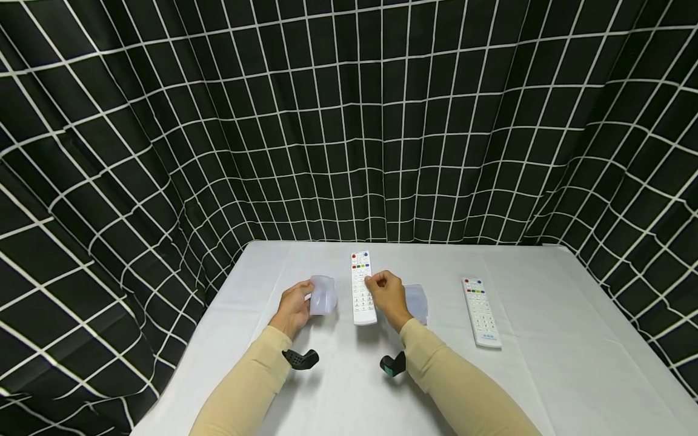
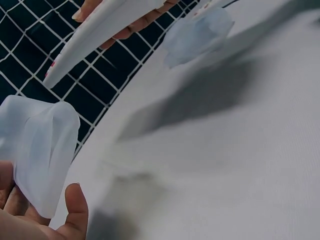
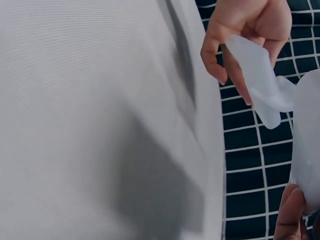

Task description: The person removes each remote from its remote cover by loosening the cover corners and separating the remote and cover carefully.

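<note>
My left hand (image 1: 294, 309) holds a limp, translucent silicone sleeve (image 1: 323, 295) by its left side, above the table. The sleeve (image 2: 45, 150) looks soft and folded in the left wrist view. To its right, my right hand (image 1: 389, 295) pinches a white remote control (image 1: 361, 297) by its right edge, with its buttons facing up. A gap separates this remote from the sleeve. A second translucent sleeve (image 1: 417, 303) lies on the table, partly hidden behind my right hand. In the right wrist view, the remote (image 3: 307, 135) shows only in part at the right edge.
Another white remote control (image 1: 482, 313) lies face up on the right of the white-covered table (image 1: 556, 339). A black curtain with white grid lines (image 1: 371, 121) surrounds the back and sides. Each wrist carries a small black device (image 1: 301, 360).
</note>
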A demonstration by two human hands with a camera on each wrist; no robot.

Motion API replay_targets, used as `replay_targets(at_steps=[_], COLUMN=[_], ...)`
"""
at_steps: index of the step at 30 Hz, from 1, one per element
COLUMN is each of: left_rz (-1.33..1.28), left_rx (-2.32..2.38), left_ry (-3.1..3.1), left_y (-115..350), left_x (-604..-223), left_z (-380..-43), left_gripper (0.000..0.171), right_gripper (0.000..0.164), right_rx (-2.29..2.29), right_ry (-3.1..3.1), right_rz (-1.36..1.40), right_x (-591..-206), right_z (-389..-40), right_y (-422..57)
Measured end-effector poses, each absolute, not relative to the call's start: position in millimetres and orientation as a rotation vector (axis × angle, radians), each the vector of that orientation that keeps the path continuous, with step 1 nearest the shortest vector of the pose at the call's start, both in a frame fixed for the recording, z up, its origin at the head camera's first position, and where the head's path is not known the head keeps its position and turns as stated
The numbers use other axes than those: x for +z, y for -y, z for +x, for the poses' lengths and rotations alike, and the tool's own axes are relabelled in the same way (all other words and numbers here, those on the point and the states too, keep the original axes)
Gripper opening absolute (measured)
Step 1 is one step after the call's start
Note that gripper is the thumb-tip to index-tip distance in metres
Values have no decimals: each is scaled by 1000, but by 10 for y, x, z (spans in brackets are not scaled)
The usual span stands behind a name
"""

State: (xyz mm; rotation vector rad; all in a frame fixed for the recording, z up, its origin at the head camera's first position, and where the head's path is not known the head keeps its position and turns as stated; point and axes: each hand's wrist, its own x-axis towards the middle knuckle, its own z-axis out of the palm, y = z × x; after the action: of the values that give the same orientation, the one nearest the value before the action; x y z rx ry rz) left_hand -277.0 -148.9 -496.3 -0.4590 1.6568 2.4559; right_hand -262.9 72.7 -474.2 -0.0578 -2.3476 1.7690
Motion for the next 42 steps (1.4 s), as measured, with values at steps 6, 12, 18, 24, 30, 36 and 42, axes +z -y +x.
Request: replay_targets(at_steps=[6, 12, 18, 24, 30, 36, 42], left_rz=[-462, -467, -465, -457, -455, -467, -472], left_rx=[2461, 2453, 2450, 2431, 2421, 2423, 2421], left_ry=[-1655, -1659, -1657, -1677, -1677, -1683, -1702], left_y=[1515, 1500, 1486, 1495, 1487, 1485, 1485], left_x=[-5012, -5038, -5060, -5085, -5092, -5112, -5142], left_z=[-2754, -2736, -2719, -2720, -2711, -2711, -2702], left_gripper=[33, 30, 30, 34, 35, 33, 33], right_gripper=[17, 15, 15, 16, 15, 15, 14], right_rx=[1732, 1748, 1720, 1675, 1668, 1671, 1664], right_ry=[2380, 2429, 2496, 2555, 2593, 2601, 2611], right_rz=[-58, -100, -147, -195, -199, -187, -199], right_x=[-4848, -4966, -5077, -5151, -5215, -5229, -5246], right_z=[-2665, -2701, -2726, -2747, -2768, -2755, -2757], right_y=[-693, -666, -663, -666, -685, -696, -700])
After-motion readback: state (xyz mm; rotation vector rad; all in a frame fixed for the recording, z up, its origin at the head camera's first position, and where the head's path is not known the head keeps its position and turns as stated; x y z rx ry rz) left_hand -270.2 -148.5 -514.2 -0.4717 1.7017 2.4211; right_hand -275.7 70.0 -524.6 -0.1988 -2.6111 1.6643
